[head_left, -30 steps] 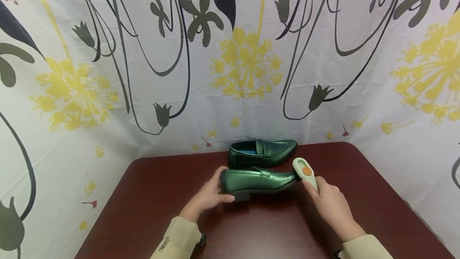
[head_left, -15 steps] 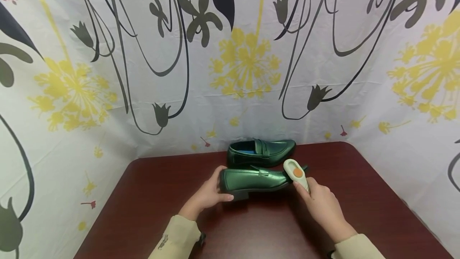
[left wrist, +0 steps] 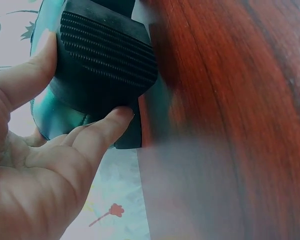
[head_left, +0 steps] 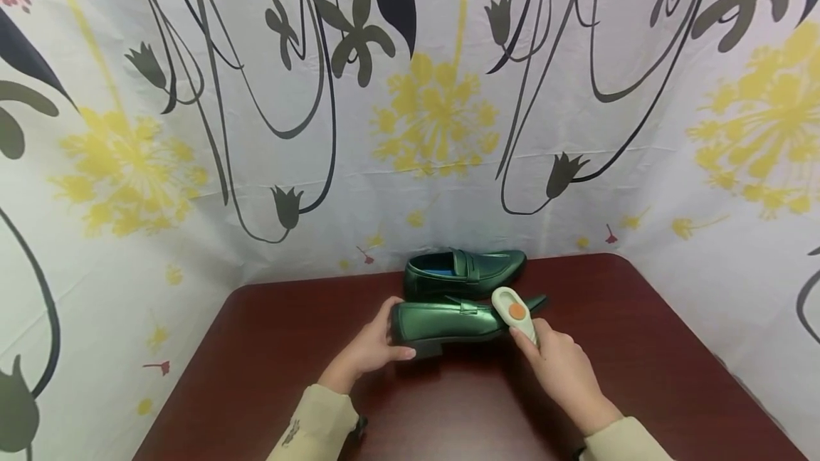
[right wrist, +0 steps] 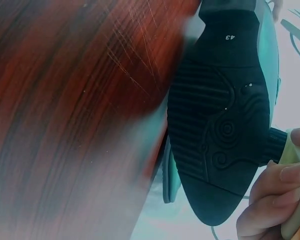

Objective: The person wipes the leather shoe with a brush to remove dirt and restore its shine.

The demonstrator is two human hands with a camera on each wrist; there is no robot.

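Note:
My left hand (head_left: 368, 353) grips a metallic green loafer (head_left: 435, 322) round its heel end, the shoe tipped on its side. In the left wrist view its ridged black heel (left wrist: 107, 52) sits between my thumb and fingers. My right hand (head_left: 562, 370) holds a small shoe brush (head_left: 508, 301) with a pale green handle and an orange spot. Its dark bristles (right wrist: 276, 145) are at the upper's edge near the front of the shoe. The black sole (right wrist: 220, 120), marked 43, faces the right wrist camera. The toe tip shows beyond the brush in the head view.
A matching green loafer (head_left: 496, 270) stands upright just behind the held one, its toe to the right. Both are over a dark red wooden table (head_left: 461, 411). White cloth (head_left: 359, 148) with printed flowers hangs round the back and sides.
My right hand has moved the brush leftward along the loafer, from the toe tip toward the middle, uncovering the toe. My left hand keeps its grip on the heel end.

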